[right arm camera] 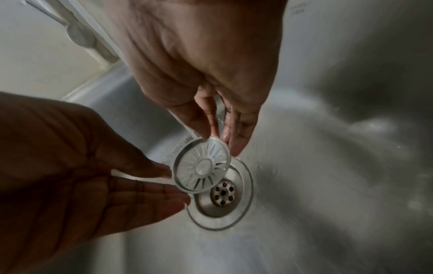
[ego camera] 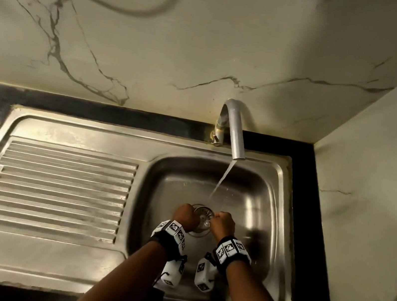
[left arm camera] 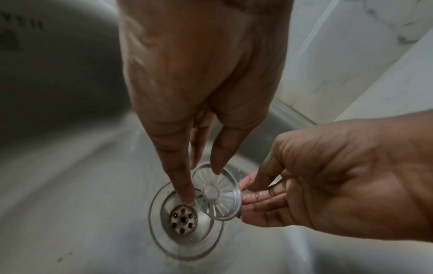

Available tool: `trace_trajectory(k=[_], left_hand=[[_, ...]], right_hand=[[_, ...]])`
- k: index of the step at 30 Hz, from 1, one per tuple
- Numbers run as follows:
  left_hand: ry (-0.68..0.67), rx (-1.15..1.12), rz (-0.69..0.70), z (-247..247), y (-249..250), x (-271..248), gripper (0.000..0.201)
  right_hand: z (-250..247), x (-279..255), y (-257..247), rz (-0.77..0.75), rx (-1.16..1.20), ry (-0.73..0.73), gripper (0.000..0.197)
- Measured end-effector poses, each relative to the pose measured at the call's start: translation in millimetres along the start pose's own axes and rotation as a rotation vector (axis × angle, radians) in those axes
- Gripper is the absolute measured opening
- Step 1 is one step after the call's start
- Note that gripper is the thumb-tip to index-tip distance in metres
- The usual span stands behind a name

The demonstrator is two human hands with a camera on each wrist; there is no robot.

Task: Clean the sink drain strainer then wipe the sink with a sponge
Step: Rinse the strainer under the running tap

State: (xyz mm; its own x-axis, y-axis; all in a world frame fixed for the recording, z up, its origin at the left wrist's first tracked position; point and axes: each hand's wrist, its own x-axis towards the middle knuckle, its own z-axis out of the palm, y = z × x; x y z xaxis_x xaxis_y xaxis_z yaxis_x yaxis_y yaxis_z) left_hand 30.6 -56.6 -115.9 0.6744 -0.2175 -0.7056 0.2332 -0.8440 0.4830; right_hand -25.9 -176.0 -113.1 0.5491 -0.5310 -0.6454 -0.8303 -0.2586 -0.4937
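The slotted drain strainer (left arm camera: 216,191) is held tilted just above the open drain (left arm camera: 183,219) in the steel sink (ego camera: 249,198), tap (ego camera: 234,132) running. The left hand (left arm camera: 199,77) and right hand (left arm camera: 339,185) both pinch its rim with their fingertips. It looks thin, light and stiff, and likely slippery when wet. The raised rim, pinched at opposite edges, offers the surest hold.
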Motion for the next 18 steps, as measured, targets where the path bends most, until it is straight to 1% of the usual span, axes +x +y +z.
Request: trace_trajectory(k=[5, 8, 9, 11, 12, 14, 18], left_hand=[[-0.031, 0.027, -0.023, 6, -8, 14, 0.033], [-0.101, 0.012, -0.057, 8, -14, 22, 0.035], [-0.130, 0.020, -0.045, 8, -14, 25, 0.041], [-0.151, 0.037, -0.026, 9, -14, 27, 0.065], [-0.149, 0.031, -0.029, 10, -14, 29, 0.070], [-0.138, 0.058, -0.013, 14, -17, 34, 0.063], [-0.149, 0.061, 0.061, 19, -25, 42, 0.060]], right_hand=[[13, 15, 1, 0.002, -0.112, -0.090, 0.014], [18, 21, 4, 0.005, -0.138, -0.121, 0.013], [20, 22, 5, 0.008, -0.140, -0.128, 0.013], [24, 26, 5, 0.007, -0.135, -0.131, 0.016], [25, 28, 6, 0.008, -0.125, -0.130, 0.019], [29, 30, 6, 0.001, -0.133, -0.116, 0.020], [36, 37, 4, -0.064, -0.217, -0.124, 0.022]])
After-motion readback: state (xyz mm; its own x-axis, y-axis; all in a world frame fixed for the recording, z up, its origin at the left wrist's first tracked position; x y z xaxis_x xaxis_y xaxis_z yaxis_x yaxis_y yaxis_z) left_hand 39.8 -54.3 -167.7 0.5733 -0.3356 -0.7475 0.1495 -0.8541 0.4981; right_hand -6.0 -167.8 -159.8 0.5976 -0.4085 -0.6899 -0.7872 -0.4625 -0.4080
